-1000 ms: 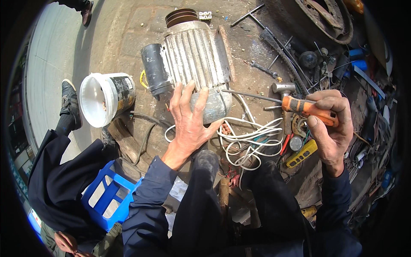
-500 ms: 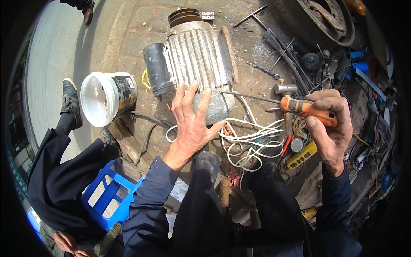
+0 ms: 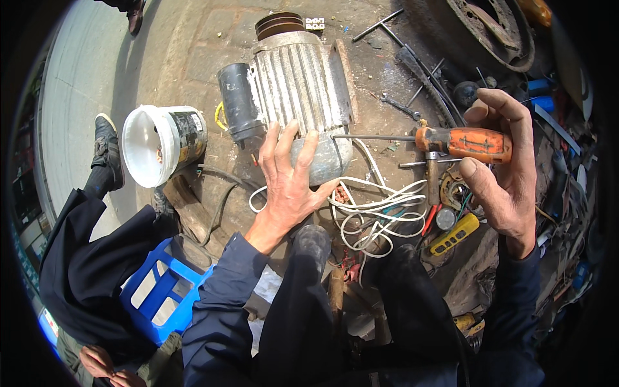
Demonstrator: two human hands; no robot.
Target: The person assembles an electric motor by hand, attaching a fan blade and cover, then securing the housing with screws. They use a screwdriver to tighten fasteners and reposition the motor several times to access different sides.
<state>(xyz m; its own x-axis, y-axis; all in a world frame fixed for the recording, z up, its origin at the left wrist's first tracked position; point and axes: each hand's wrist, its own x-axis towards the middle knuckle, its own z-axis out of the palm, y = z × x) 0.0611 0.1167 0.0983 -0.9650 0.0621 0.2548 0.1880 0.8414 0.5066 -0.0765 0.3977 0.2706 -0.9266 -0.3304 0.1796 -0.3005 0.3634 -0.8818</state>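
A grey finned electric motor (image 3: 296, 84) lies on the ground ahead of me, with a black cylinder (image 3: 240, 103) along its left side. My left hand (image 3: 284, 177) rests on the motor's rounded end cover (image 3: 325, 161), fingers spread. My right hand (image 3: 509, 174) has the orange-handled screwdriver (image 3: 474, 143) against its palm, the fingers loosened and the thumb off the handle. The shaft runs level to the left, its tip at the edge of the end cover. Loose white cable (image 3: 367, 222) is coiled by the motor's near end.
A white bucket (image 3: 151, 145) lies tipped, left of the motor. Beside my left arm is a blue plastic stool (image 3: 169, 293), near another person's leg (image 3: 97, 238). To the right lie a hammer (image 3: 433, 168), a yellow tool (image 3: 454, 235), a wrench (image 3: 400, 105) and a rusty wheel rim (image 3: 516, 58).
My right hand's fingers have loosened and spread from their grip on the handle. The screwdriver has rolled and come more level, its tip still at the cover. My left hand has stayed put.
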